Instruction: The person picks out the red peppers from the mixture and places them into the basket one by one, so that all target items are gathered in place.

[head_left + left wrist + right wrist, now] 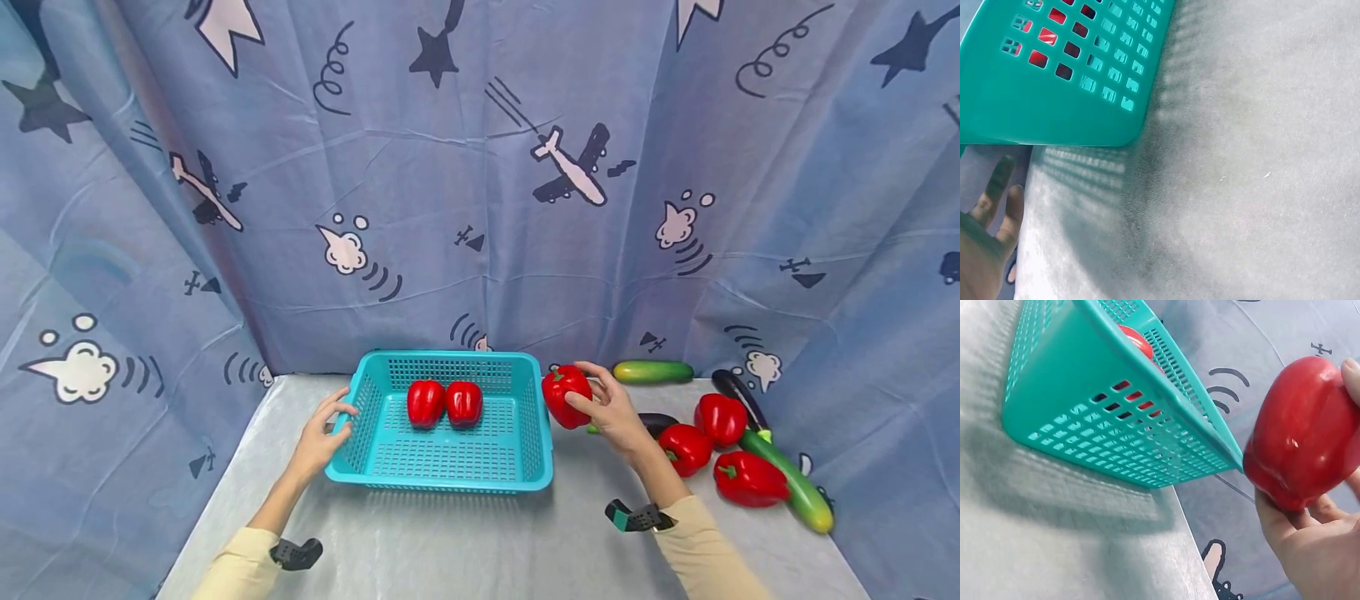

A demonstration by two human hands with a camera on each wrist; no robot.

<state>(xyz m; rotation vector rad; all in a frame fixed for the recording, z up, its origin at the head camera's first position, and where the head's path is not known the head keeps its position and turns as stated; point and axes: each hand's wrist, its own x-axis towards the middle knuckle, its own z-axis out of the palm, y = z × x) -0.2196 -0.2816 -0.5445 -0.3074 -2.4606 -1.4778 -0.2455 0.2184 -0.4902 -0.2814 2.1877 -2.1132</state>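
A turquoise plastic basket stands on the table, and two red bell peppers lie side by side inside it. By the basket's right rim, my right hand grips another red bell pepper between thumb and fingers. The right wrist view shows this held pepper close up, level with the rim. At the basket's left side is my left hand, its fingers loosely bent and holding nothing. In the left wrist view those fingers are apart from the basket wall.
To the right lie several red bell peppers, a long green cucumber and a dark eggplant. Farther back is a green-yellow cucumber; another eggplant is partly hidden behind my right hand. A blue patterned curtain hangs behind the table.
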